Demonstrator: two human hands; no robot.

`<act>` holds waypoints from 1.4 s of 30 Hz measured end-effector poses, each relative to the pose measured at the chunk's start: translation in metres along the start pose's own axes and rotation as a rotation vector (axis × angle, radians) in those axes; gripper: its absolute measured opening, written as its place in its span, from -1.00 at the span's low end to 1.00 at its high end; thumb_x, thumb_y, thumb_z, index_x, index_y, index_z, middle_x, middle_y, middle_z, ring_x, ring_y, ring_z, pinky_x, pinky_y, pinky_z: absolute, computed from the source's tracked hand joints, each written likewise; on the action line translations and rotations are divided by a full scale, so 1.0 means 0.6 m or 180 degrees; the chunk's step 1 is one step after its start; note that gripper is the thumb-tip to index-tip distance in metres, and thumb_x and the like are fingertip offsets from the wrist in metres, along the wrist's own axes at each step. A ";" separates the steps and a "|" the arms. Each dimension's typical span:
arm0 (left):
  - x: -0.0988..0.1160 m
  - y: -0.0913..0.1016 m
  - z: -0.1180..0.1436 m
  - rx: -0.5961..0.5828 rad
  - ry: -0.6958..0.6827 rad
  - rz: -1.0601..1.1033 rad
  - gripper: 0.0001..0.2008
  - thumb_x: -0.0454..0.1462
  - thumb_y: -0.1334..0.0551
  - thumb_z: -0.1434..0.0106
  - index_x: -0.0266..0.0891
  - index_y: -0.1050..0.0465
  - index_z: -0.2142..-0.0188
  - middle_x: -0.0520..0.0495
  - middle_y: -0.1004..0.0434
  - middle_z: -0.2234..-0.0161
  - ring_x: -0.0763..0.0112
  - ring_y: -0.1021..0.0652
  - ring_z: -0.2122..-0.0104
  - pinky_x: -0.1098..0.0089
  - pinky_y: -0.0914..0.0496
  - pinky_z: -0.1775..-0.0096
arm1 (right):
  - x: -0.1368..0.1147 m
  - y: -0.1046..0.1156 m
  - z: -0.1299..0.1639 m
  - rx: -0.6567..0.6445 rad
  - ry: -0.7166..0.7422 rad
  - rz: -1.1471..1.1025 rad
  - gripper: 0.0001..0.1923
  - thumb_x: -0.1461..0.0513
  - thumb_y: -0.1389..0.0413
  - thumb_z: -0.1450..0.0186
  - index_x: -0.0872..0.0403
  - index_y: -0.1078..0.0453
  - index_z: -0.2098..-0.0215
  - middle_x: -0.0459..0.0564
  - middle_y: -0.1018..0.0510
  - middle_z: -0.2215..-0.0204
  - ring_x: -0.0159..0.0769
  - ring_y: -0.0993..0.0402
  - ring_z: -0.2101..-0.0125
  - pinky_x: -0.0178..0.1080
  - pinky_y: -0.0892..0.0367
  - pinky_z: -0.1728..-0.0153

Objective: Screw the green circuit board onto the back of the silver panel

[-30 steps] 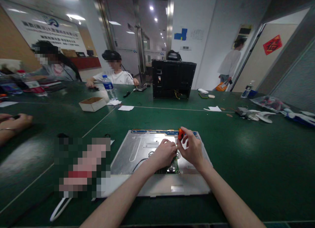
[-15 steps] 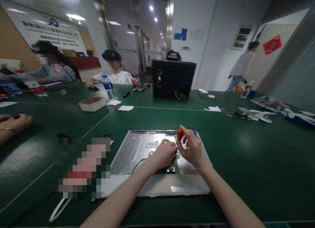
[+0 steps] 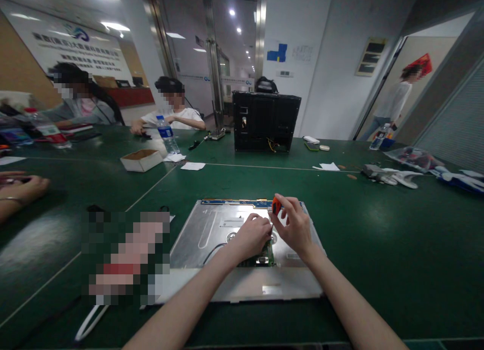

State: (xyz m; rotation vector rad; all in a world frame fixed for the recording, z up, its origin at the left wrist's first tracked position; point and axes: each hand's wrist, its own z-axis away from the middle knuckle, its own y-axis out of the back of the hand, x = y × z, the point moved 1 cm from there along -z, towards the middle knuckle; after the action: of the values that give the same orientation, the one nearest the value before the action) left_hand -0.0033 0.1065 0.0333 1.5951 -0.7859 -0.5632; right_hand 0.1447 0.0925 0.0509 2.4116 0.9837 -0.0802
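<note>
Green matting covers the long surface (image 3: 378,249), crossed by thin pale seam lines, in an office-like room with a glass door, ceiling lights and a lettered wall sign at the far left. A silver metal panel (image 3: 212,229) lies flat in front of the person, its near edge close to the surface's near edge. A small green circuit board (image 3: 266,256) sits on the panel near its middle. The left hand (image 3: 252,236) rests curled on the panel with its fingertips pressed down just beside the board. The right hand (image 3: 295,226) pinches an orange-handled screwdriver (image 3: 276,206) upright between thumb and fingers, its tip hidden behind the left hand.

To the right of the panel the green surface lies open as far as a cluster of white parts (image 3: 393,177) well away. To the left a blurred patch sits just beside the panel, and a white cable (image 3: 91,322) trails toward the near edge. Farther back stand a black monitor casing (image 3: 266,120), a cardboard box (image 3: 141,160) and a water bottle (image 3: 166,134). Two seated people work at the far left side, and another person's hand (image 3: 22,188) rests at the left edge.

Compared with a second ago, both hands hold almost the same place, the screwdriver only a touch lower left. The person walking at the right doorway (image 3: 397,105) has moved farther right.
</note>
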 end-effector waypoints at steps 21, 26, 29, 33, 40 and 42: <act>-0.003 0.002 -0.002 0.0085 -0.0100 -0.0186 -0.85 -0.38 -0.16 -0.32 -0.29 -0.49 0.35 -0.12 -0.56 0.26 0.24 -0.53 0.20 0.21 -0.25 0.05 | 0.000 0.001 -0.002 -0.0057 -0.0022 0.0065 -0.55 0.23 -0.04 -0.33 0.03 -0.15 -0.18 -0.02 -0.42 0.28 -0.47 -0.33 0.58 -0.38 -0.26 0.61; -0.002 0.006 -0.002 0.0075 -0.0141 -0.0146 -0.84 -0.36 -0.17 -0.33 -0.27 -0.51 0.34 -0.11 -0.56 0.27 0.24 -0.53 0.19 0.22 -0.23 0.05 | -0.001 0.000 0.000 -0.0055 -0.0097 0.0037 -0.47 0.26 -0.02 -0.31 0.05 -0.06 -0.24 -0.07 -0.42 0.38 -0.44 -0.31 0.60 -0.36 -0.30 0.59; -0.001 0.005 -0.001 0.0032 -0.0148 -0.0162 -0.86 -0.37 -0.17 -0.32 -0.27 -0.52 0.30 -0.12 -0.57 0.26 0.22 -0.53 0.18 0.22 -0.23 0.05 | -0.003 0.000 0.000 -0.0005 -0.0076 -0.0053 -0.47 0.29 0.00 -0.30 0.05 -0.04 -0.22 -0.10 -0.42 0.42 -0.44 -0.28 0.63 -0.37 -0.30 0.61; -0.001 0.005 -0.001 -0.0033 -0.0185 -0.0183 -0.85 -0.38 -0.15 -0.33 -0.28 -0.51 0.26 -0.14 -0.56 0.24 0.21 -0.53 0.17 0.22 -0.23 0.04 | -0.001 0.000 0.001 -0.0002 -0.0064 -0.0110 -0.51 0.28 -0.01 -0.31 0.03 -0.07 -0.19 -0.09 -0.42 0.38 -0.46 -0.29 0.62 -0.38 -0.30 0.61; -0.001 0.004 -0.002 -0.0006 -0.0141 -0.0178 -0.82 -0.40 -0.10 -0.35 -0.29 -0.49 0.28 -0.14 -0.56 0.25 0.24 -0.52 0.18 0.22 -0.25 0.05 | 0.002 0.000 0.000 0.0001 -0.0031 0.0037 -0.56 0.21 -0.05 -0.33 -0.01 -0.16 -0.16 0.02 -0.39 0.21 -0.46 -0.36 0.54 -0.38 -0.30 0.61; -0.001 0.004 -0.002 -0.0025 -0.0148 -0.0156 -0.82 -0.40 -0.11 -0.34 -0.29 -0.50 0.29 -0.14 -0.55 0.24 0.23 -0.52 0.18 0.22 -0.25 0.05 | 0.000 0.001 -0.001 -0.0017 -0.0019 0.0006 -0.54 0.23 -0.04 -0.33 -0.01 -0.14 -0.18 0.00 -0.40 0.24 -0.47 -0.34 0.57 -0.38 -0.30 0.61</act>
State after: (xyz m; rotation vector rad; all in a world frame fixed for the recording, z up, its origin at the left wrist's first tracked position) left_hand -0.0033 0.1075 0.0356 1.6025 -0.7802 -0.6399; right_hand 0.1450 0.0927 0.0517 2.4059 0.9777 -0.0839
